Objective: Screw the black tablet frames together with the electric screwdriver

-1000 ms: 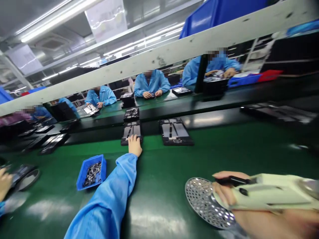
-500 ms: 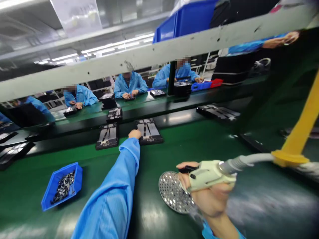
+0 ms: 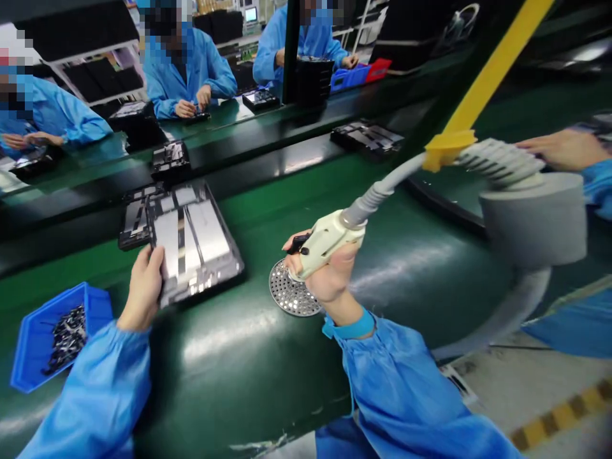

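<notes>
The opened, tablet-like device [image 3: 213,233], just right of the left hand [image 3: 143,284] gripping its left edge, looks stiff, fairly light and fragile inside, so best held by its rim; farther right, the right hand [image 3: 335,271] is closed round a pale handheld tool [image 3: 322,242].

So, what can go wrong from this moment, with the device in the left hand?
The left hand grips the flat device near one side only, so it might tilt or slip. The blue bin of small parts is close beside the left sleeve; a bump could spill them. The perforated disc below the right hand could perhaps knock the device if the two come together.
</notes>
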Available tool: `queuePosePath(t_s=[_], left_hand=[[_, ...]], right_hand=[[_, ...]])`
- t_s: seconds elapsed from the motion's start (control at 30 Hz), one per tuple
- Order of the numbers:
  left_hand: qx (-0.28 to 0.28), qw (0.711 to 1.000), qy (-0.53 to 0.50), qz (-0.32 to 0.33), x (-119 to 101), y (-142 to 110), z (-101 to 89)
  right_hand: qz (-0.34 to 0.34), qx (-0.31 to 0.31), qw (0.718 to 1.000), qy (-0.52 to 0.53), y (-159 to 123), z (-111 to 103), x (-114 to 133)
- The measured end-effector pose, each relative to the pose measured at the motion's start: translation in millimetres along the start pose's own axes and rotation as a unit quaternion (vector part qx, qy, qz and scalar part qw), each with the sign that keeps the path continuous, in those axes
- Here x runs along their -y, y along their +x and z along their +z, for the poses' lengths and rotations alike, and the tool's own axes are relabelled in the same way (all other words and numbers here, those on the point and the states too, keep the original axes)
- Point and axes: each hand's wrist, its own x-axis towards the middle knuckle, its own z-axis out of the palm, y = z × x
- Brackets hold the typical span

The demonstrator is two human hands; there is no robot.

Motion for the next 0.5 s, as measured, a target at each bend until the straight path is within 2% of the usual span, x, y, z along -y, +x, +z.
queuePosePath(t_s=[0.1, 0.2, 0.27, 0.37, 0.43, 0.5], left_hand=[[0.045, 0.994, 0.034, -0.094, 28.8, -72.5, -27.4], [0.119, 0.978, 0.128, -0.115, 41.0, -118.7, -45.1], [0.194, 0.952, 0.223, -0.083, 40.9, -128.3, -55.1], [0.292, 0.906, 0.304, -0.037, 33.6, -122.4, -66.6], [0.328, 0.892, 0.306, -0.046, 27.7, -113.0, -73.6], [0.337, 0.892, 0.294, -0.071, 26.0, -101.7, -84.8]], right_hand=[[0.001, 0.001, 1.0, -0.005, 1.4, 1.6, -6.2], [-0.005, -0.005, 1.0, -0.015, 1.7, 3.5, -10.7], [-0.013, -0.02, 0.999, -0.028, 0.9, 5.8, -13.3], [-0.01, -0.037, 0.998, -0.045, -1.6, 10.0, -15.4], [0.006, -0.035, 0.998, -0.044, -3.9, 12.0, -15.3], [0.018, -0.028, 0.999, -0.043, -6.1, 12.4, -14.8]])
